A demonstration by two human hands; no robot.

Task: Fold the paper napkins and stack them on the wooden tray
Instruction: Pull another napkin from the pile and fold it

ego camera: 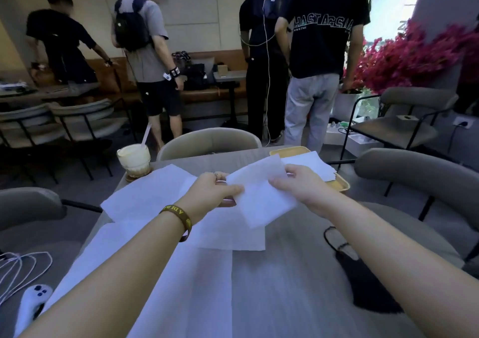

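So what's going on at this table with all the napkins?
A person holds a folded napkin in the air above the table. The left hand pinches its left edge and the right hand grips its right edge. A stack of napkins already lies on the wooden tray at the far right. Several unfolded sheets lie spread under the left arm.

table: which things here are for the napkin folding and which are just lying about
For the job:
held napkin, pinched between left hand and right hand
unfolded napkins
folded napkins on the wooden tray

Lying about:
iced drink with straw
black face mask
white controller
white cable
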